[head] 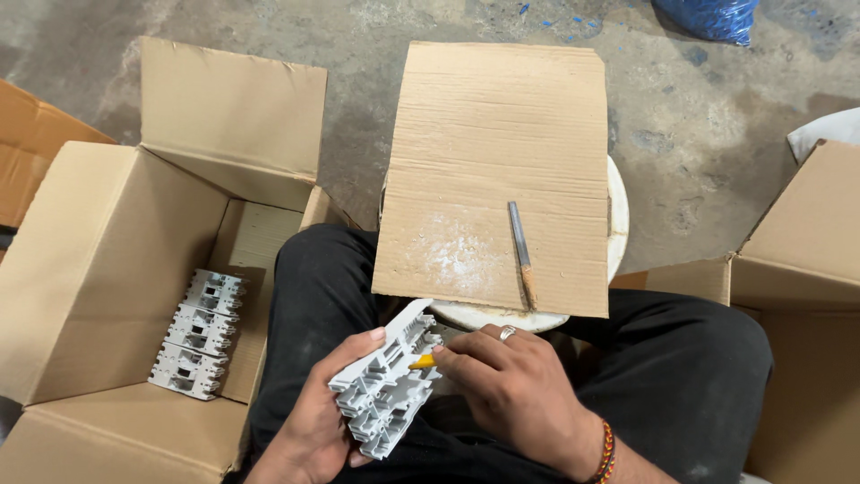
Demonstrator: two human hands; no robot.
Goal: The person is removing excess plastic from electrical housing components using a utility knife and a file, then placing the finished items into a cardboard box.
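My left hand (313,417) grips a light grey moulded plastic part (387,381) with many slots, held over my lap. My right hand (515,385), with a ring and a red-yellow thread at the wrist, pinches a small tool with a yellow tip (422,362) against the part's upper side. Most of that tool is hidden under my fingers. A metal file (520,251) lies on a sheet of cardboard (493,134) just beyond my hands.
An open cardboard box (98,269) at my left holds three similar grey parts (197,333). The cardboard sheet rests on a round white stool top (618,224). Another box (806,296) stands at the right. A blue bag (708,16) lies on the concrete floor.
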